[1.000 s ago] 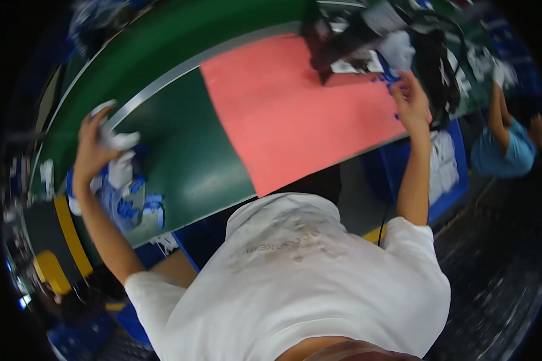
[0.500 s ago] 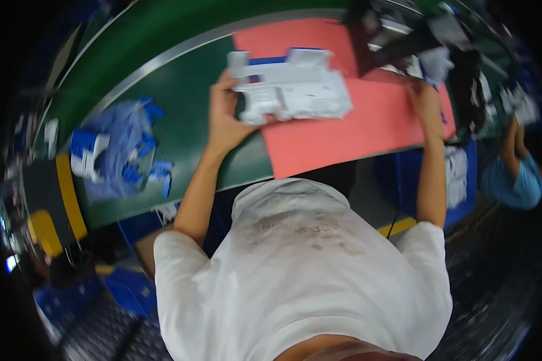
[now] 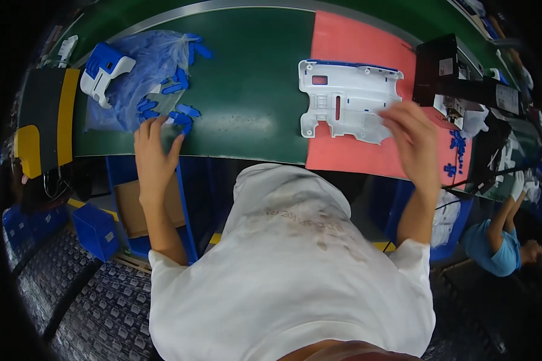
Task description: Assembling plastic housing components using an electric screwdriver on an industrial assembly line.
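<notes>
white flat plastic panel point(image 3: 347, 99) lies long axis crosswise on red mat point(image 3: 367, 48); right hand point(image 3: 412, 141) fingers pinch its edge, left hand point(image 3: 153, 153) fingers spread by small blue plastic clips point(image 3: 177, 108).

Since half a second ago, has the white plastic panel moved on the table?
Yes. The white plastic panel went from the left hand, over the green belt, rightward onto the red mat.

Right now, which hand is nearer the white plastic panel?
Right. The right hand is at the white plastic panel's lower right corner; the left hand is far left, by the small blue parts.
</notes>
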`<state>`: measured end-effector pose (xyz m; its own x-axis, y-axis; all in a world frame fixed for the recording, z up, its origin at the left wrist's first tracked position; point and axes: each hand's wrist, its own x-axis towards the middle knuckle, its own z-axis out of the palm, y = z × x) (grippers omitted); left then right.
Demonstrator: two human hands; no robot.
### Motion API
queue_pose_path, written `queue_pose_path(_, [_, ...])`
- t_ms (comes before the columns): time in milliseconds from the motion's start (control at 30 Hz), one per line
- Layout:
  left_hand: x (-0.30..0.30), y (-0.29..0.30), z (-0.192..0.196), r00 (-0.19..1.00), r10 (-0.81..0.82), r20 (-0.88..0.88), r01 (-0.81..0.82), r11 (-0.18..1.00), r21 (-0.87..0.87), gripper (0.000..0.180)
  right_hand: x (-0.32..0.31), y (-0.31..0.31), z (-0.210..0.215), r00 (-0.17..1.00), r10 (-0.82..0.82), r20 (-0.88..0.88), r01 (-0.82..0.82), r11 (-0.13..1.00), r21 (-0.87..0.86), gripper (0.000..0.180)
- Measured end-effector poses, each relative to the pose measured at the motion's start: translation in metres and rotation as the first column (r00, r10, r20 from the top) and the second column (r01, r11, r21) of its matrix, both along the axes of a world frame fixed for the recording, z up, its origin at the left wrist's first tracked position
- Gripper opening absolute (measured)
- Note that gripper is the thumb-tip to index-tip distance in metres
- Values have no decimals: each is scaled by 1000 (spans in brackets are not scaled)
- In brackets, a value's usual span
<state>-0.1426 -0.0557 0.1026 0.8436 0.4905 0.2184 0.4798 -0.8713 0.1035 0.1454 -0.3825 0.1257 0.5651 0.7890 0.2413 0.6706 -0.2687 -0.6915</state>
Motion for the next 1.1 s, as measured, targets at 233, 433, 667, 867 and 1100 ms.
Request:
queue_pose_path(233, [-19, -19, -47, 981, 138, 137, -121, 985, -126, 26, 24, 66, -35, 919, 369, 139, -274, 850, -449, 8])
queue_pose_path(433, [-10, -24, -48, 959, 112, 262, -81, 988, -128, 15, 32, 76, -36, 943, 332, 32, -286, 854, -434, 5])
queue_pose_path(667, [47, -65, -50, 803, 460, 379, 273, 281, -920, 20, 23, 67, -27, 964, 236, -120, -250, 960, -129, 20])
queue_pose_path(867, [153, -129, -41, 786, 381, 487, 516, 30, -856, 18, -5, 69, -30, 793, 190, -579, -42, 965, 258, 28])
queue_pose_path(1100, [168, -111, -53, 638, -347, 688, 681, 671, -293, 36, 24, 42, -56, 825, -24, -565, 39, 999, 15, 24])
